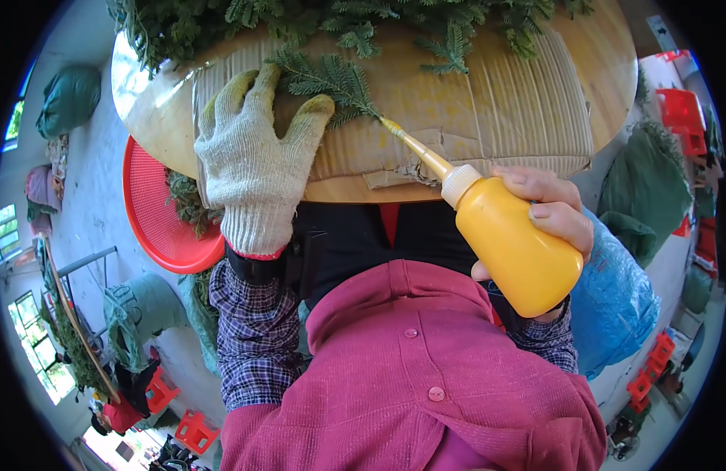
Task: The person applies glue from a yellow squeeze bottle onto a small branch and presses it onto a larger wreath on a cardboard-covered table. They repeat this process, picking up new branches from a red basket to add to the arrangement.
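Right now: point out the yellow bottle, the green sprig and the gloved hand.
yellow bottle [516, 247], head view, middle of its body
green sprig [331, 82], head view, its leafy middle
left hand [249, 161], head view, back of the glove

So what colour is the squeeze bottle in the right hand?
The bottle is yellow-orange with a pale cap and a long nozzle, held in the right hand; the head view shows it.

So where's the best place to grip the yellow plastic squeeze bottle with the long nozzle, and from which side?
Grip the yellow plastic squeeze bottle around its wide body, coming from the person's right, as the bare right hand does. It lies tilted, its thin nozzle pointing up-left at the green fern sprig under the gloved left hand; the soft body probably suits squeezing, the nozzle is too slim.
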Demonstrator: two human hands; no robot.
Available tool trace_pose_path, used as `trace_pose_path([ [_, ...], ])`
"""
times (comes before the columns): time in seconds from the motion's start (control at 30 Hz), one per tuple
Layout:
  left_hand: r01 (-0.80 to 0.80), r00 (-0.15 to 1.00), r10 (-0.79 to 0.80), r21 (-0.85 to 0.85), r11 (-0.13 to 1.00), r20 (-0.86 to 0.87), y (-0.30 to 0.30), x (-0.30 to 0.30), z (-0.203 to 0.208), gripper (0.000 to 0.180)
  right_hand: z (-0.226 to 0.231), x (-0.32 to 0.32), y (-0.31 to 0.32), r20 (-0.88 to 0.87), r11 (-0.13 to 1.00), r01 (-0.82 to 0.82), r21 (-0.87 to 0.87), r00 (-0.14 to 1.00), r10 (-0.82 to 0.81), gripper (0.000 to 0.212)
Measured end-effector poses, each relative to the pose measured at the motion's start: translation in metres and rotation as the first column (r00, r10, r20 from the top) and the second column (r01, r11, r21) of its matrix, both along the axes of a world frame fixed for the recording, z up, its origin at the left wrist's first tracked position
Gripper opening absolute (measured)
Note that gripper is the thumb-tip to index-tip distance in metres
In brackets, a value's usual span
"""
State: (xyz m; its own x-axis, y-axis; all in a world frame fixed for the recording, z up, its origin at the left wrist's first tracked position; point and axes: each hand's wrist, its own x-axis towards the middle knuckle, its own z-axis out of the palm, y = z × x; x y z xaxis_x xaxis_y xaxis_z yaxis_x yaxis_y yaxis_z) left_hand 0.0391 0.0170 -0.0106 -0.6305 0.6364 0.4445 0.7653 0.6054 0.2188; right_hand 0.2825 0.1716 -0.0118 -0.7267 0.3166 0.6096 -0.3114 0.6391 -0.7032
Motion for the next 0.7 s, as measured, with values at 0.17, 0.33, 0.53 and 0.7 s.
trace_pose_path([
  [0.17, -0.012, 1.0, 0.013, -0.046, 0.999, 0.026, 0.002, 0.002, 0.008, 0.059, 0.0, 0.002, 0.002, 0.0, 1.0, -0.003, -0.006, 1.0, 0.003, 0.073],
  [0.33, -0.016, 0.999, 0.018, -0.042, 0.999, 0.045, -0.001, 0.001, 0.015, 0.059, 0.0, 0.01, 0.004, -0.03, 0.999, 0.025, -0.031, 0.999, -0.026, 0.076],
  [0.53, 0.215, 0.951, -0.199, 0.043, 0.976, -0.236, 0.002, -0.015, 0.025, 0.063, -0.007, 0.014, 0.022, -0.146, 0.995, 0.02, -0.102, 0.989, -0.035, 0.075],
  [0.7, 0.306, 0.942, -0.319, -0.122, 0.944, -0.105, 0.006, -0.015, 0.028, 0.061, -0.008, 0.019, 0.029, -0.098, 0.998, -0.026, -0.05, 0.995, 0.022, 0.08],
])
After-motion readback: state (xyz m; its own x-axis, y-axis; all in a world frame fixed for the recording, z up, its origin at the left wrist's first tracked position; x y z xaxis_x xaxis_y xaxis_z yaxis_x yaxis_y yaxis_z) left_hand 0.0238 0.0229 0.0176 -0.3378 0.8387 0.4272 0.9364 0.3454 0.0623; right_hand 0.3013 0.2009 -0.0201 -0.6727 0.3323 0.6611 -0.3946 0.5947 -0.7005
